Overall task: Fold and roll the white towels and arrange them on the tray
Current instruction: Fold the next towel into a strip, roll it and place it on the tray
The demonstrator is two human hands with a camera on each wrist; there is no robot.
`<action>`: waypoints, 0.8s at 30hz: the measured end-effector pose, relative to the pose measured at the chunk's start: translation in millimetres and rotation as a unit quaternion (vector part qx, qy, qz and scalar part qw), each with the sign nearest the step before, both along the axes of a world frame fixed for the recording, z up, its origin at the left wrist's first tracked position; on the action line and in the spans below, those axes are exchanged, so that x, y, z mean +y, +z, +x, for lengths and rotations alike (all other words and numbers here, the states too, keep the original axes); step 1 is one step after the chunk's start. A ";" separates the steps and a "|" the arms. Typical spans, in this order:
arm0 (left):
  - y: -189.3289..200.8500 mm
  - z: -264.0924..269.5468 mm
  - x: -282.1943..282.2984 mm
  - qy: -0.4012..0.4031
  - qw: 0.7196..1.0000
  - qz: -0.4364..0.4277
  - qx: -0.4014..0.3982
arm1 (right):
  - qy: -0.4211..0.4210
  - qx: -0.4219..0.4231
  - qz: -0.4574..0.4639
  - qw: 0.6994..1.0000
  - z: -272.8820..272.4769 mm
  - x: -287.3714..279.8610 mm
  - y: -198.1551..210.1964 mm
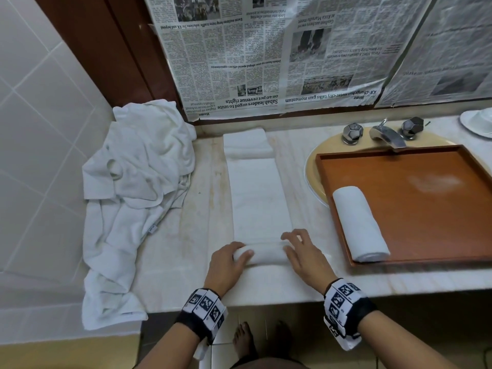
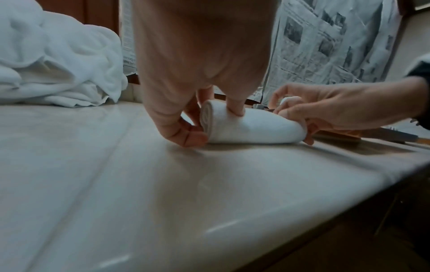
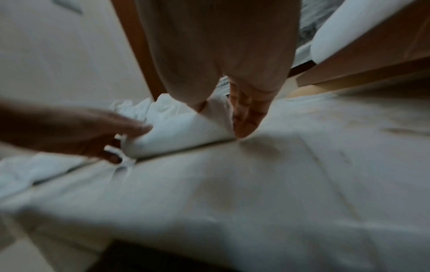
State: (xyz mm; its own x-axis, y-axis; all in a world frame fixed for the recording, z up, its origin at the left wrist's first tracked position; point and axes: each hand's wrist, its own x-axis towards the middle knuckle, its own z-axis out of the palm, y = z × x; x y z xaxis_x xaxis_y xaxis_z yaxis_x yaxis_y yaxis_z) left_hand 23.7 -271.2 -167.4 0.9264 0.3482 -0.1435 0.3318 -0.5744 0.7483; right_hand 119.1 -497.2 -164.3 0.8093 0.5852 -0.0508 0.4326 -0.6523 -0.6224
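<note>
The fingers (image 2: 236, 108) of the left hand (image 1: 226, 265) curl over one end of the started roll (image 1: 262, 254), thumb tucked at its base, while the right hand (image 1: 303, 258) pinches the other end, so both hands grip the folded towel (image 1: 258, 193) where it lies as a long strip on the table (image 1: 306, 283). The step in hand looks like rolling, barely begun: the next move calls for even pressure at both ends, pushing away along the strip so the roll stays tight and straight. One rolled towel (image 1: 359, 225) already lies in the tray (image 1: 426, 259), and a loose heap of towels (image 1: 133, 182) waits at left.
</note>
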 end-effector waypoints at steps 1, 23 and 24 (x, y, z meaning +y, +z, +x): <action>0.9 2.1 -0.3 0.025 1.000 -0.007 0.009 | 0.009 -0.029 -0.015 0.999 -1.8 0.9 0.0; 4.6 1.7 7.6 -0.038 0.998 -0.003 0.057 | 0.059 -0.081 -0.059 0.993 5.8 9.2 -1.2; 4.5 3.1 6.7 -0.022 0.998 0.002 0.063 | 0.059 -0.101 -0.076 0.990 3.6 9.7 -2.2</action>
State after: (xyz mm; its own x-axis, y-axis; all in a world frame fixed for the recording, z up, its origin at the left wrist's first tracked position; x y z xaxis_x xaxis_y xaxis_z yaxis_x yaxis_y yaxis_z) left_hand 26.8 -264.4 -162.9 0.9155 0.3085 -0.2582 0.3974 -0.5937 0.6997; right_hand 122.8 -487.5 -166.6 0.7378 0.6749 0.0104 0.6174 -0.6685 -0.4145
